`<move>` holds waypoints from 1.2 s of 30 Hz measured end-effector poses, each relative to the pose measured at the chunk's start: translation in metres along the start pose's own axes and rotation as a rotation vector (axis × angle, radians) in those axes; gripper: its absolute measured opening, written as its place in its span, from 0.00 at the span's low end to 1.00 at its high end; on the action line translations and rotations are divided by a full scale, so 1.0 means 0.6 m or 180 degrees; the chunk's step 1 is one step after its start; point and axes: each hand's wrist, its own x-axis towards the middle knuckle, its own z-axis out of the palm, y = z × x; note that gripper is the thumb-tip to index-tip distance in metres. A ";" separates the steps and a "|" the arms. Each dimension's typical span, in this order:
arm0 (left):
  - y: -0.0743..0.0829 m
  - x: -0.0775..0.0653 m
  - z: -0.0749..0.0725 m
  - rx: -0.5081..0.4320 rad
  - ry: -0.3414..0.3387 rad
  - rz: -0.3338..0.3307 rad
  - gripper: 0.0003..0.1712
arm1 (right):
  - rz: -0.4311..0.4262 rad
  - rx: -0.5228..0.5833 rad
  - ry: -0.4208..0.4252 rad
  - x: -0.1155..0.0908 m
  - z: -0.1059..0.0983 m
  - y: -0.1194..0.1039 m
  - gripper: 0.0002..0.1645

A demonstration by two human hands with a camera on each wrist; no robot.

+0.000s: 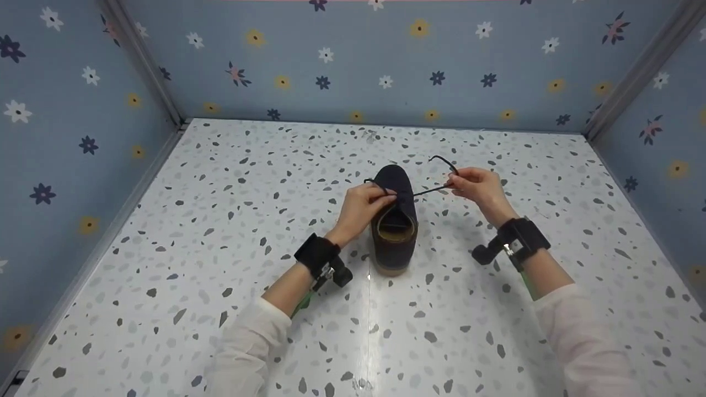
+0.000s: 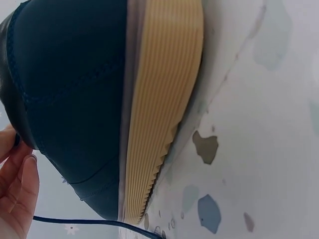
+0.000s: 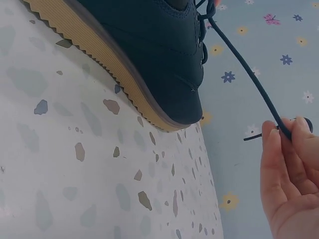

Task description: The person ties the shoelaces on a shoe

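A dark navy shoe (image 1: pixel 394 242) with a pale ribbed sole (image 2: pixel 159 89) stands upright, its toe pointing away from me. At the shoe's throat my left hand (image 1: pixel 361 208) pinches the lace close to the eyelets, and a lace end loops out past its fingers. Off to the right, my right hand (image 1: pixel 481 188) pinches the other stretch of dark shoelace (image 3: pixel 247 70) between thumb and fingers. That lace runs taut from the shoe to the fingertips, with its loose end curling up beyond them. In the left wrist view the shoe's side hides part of the left hand.
The shoe stands on a white speckled tabletop (image 1: pixel 231 264). Blue flowered panels (image 1: pixel 358 60) enclose the back and both sides, with grey metal posts (image 1: pixel 146 60) at the corners. Each wrist wears a black strap (image 1: pixel 317 255) with a small camera.
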 end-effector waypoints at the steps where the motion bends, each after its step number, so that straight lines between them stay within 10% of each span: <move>1: 0.000 0.000 0.000 -0.0011 0.0019 0.0021 0.07 | -0.0002 0.0049 0.0010 0.000 0.000 0.000 0.19; 17: -0.007 -0.001 0.007 -0.0136 0.0122 -0.0245 0.07 | 0.0080 0.0308 0.0167 -0.026 -0.008 -0.005 0.20; 25: -0.138 0.006 0.072 0.0007 0.0542 -0.0100 0.07 | 0.0269 0.0392 0.0149 -0.049 -0.012 -0.030 0.18; 36: -0.147 0.008 0.077 -0.0003 0.0686 -0.0081 0.05 | 0.0060 0.0483 0.0251 -0.061 -0.039 -0.022 0.20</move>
